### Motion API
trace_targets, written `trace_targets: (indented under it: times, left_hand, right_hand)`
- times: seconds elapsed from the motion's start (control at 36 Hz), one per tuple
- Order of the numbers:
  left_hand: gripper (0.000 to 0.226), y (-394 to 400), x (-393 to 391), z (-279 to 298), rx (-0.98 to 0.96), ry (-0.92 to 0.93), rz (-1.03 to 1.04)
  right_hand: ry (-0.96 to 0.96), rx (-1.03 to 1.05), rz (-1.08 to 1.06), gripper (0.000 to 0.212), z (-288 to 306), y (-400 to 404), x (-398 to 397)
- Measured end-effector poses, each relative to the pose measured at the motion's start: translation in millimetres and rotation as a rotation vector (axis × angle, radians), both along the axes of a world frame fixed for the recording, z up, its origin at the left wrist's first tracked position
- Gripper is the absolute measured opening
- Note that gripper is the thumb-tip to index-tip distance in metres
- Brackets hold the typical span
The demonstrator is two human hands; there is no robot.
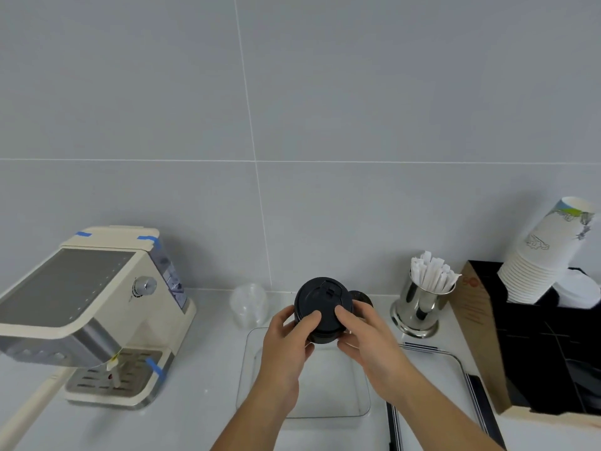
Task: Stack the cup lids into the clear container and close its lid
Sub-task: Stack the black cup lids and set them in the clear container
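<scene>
Both my hands hold a stack of black cup lids (pixel 322 301) above the far edge of the clear container (pixel 364 408). My left hand (pixel 287 340) grips the stack's left side with the thumb on top. From the right, my right hand (pixel 364 333) grips it the same way. Another black lid (pixel 362 297) lies on the counter just behind my right hand. The container's lid (pixel 455 362), clear with a dark rim, lies flat to the right of the container, partly under my right forearm.
A cream coffee machine (pixel 94 314) stands at the left. Clear plastic cups (pixel 248 304) sit by the wall. At the right stand a steel cup of wrapped straws (pixel 422 304), a black organiser box (pixel 536 346) and stacked paper cups (pixel 549 255).
</scene>
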State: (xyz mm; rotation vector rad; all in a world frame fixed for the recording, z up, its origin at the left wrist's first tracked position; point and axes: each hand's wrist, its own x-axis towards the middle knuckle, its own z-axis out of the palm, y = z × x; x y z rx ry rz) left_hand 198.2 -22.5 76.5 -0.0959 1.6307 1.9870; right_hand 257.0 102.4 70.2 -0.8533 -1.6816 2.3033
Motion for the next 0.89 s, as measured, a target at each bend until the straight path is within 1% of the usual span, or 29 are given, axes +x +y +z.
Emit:
trace_targets:
  times: [0.17, 0.28, 0.44, 0.67, 0.89]
  left_hand:
    - [0.042, 0.9, -7.1, -13.6, -0.025, -0.032, -0.01]
    - [0.043, 2.2, -7.6, -24.5, -0.047, -0.057, -0.041]
    - [0.042, 4.2, -6.4, -35.7, -0.095, -0.073, -0.123]
    - [0.042, 6.3, -3.4, -52.7, -0.141, -0.125, -0.205]
    - [0.04, 4.5, -10.1, -71.7, -0.182, -0.187, -0.251]
  right_hand:
    - [-0.074, 0.013, 0.047, 0.035, -9.3, 10.3, 5.1]
    - [-0.095, 0.007, 0.051, 0.028, -16.4, 15.0, 9.1]
    - [-0.137, -0.016, 0.065, 0.038, -31.6, 24.9, 17.5]
    - [-0.194, -0.021, 0.086, 0.035, -50.5, 31.2, 26.2]
    - [-0.273, 0.023, 0.126, 0.042, -67.7, 33.4, 33.0]
